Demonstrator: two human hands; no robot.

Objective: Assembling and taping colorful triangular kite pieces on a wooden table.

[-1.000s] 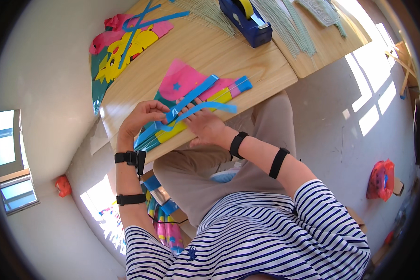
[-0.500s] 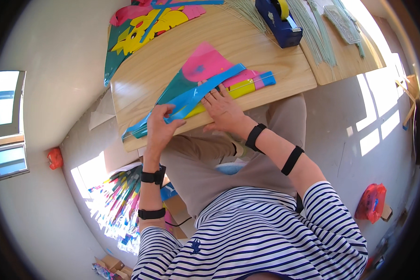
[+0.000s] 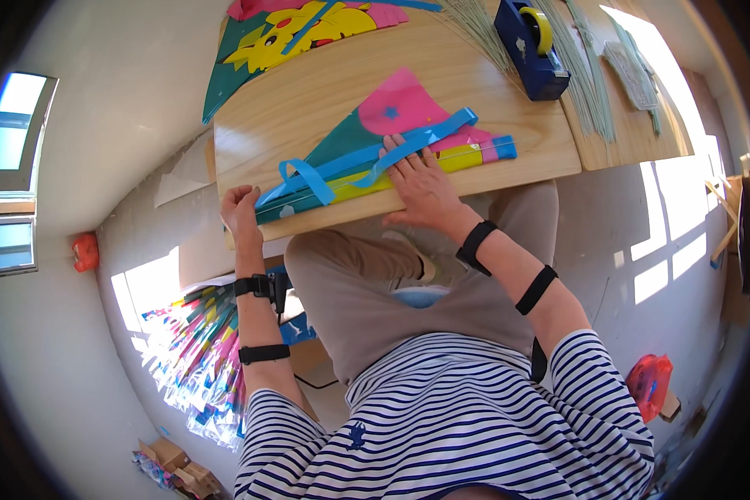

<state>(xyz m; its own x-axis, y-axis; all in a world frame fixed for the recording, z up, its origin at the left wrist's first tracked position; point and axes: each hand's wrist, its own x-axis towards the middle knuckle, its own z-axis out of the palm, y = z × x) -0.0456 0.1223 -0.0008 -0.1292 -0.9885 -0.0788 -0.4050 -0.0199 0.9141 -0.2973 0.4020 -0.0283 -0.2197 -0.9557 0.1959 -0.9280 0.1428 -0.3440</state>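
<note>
A folded kite (image 3: 346, 137) of pink, green and yellow sheet lies across the wooden table in front of me. Along its near edge runs a thin pale rod (image 3: 475, 153), with a blue patch at the right end. A loose blue ribbon (image 3: 442, 129) lies over the kite and curls up in a loop near the left. My left hand (image 3: 242, 212) pinches the kite's pointed left end at the table edge, fingers closed. Flat on the kite's middle rests my right hand (image 3: 425, 187), fingers spread over the ribbon and near edge.
Another kite (image 3: 308, 33) with a yellow cartoon figure lies at the far left. Thin rods (image 3: 587, 92), a blue tape dispenser (image 3: 533, 54) and a clear tray (image 3: 629, 75) sit at the far right. Beside my left arm, several folded kites (image 3: 196, 354) are fanned out below.
My left hand has moved left from the ribbon to the kite's pointed end. The ribbon's left part now stands in a loop. My right hand stays flat on the kite.
</note>
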